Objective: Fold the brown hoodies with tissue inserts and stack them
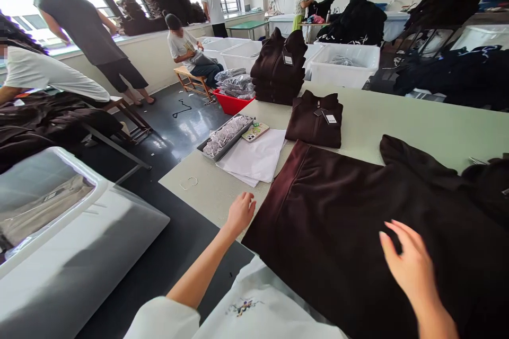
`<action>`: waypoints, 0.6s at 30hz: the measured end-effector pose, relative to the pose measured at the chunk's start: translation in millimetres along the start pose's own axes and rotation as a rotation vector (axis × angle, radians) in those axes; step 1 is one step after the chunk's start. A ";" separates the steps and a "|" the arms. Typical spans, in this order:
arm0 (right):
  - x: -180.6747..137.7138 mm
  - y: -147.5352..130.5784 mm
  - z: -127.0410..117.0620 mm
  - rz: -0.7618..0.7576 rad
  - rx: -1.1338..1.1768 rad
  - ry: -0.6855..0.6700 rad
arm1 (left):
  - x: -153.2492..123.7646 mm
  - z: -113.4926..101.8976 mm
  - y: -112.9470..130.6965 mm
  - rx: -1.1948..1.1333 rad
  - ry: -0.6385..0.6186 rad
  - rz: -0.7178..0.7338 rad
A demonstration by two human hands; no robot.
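Note:
A dark brown garment (338, 212) lies spread across the pale green table in front of me, its hem band pointing left and one edge hanging toward my body. My left hand (240, 214) is beside the hem, with loosely bent fingers and nothing visible in them. Over the middle of the garment is my right hand (413, 259), thumb and fingers apart, holding nothing; whether it touches the cloth I cannot tell. Beyond the hem sits a folded brown jacket (314, 122) with hang tags. Behind it rises a stack of folded brown jackets (278, 69).
A grey tray (217, 156) of small packets, a phone (255, 132) and white sheets (258, 161) lie on the table (397, 111). A white bin (119, 238) stands at left, a red basket (234, 103) beyond the table. Several people work farther back.

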State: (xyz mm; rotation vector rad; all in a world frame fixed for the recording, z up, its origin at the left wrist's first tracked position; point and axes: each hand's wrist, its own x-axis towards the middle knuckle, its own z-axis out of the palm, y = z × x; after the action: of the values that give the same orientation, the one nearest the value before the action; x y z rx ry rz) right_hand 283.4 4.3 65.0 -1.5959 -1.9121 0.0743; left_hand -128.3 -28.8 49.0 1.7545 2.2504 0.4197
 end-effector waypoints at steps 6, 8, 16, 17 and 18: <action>29.9 -85.6 130.8 -0.360 -0.059 -0.206 | 96.5 6.0 6.3 -0.042 0.071 0.165; 21.9 -89.1 150.3 -0.361 -0.151 -0.189 | 114.1 14.6 6.3 -0.052 0.050 0.217; 16.0 -78.8 155.6 -0.397 -0.197 -0.131 | 126.7 30.9 -6.5 -0.128 0.049 0.194; 16.5 -79.7 155.7 -0.397 -0.194 -0.130 | 127.8 30.1 -7.2 -0.143 0.049 0.180; 16.7 -80.5 156.0 -0.394 -0.191 -0.128 | 129.5 29.1 -7.8 -0.158 0.050 0.160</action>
State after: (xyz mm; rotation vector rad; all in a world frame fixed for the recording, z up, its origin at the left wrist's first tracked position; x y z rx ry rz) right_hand 135.0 52.4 -17.2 -1.3259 -2.3595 -0.1811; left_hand -155.4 97.1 15.9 1.8662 2.0534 0.6621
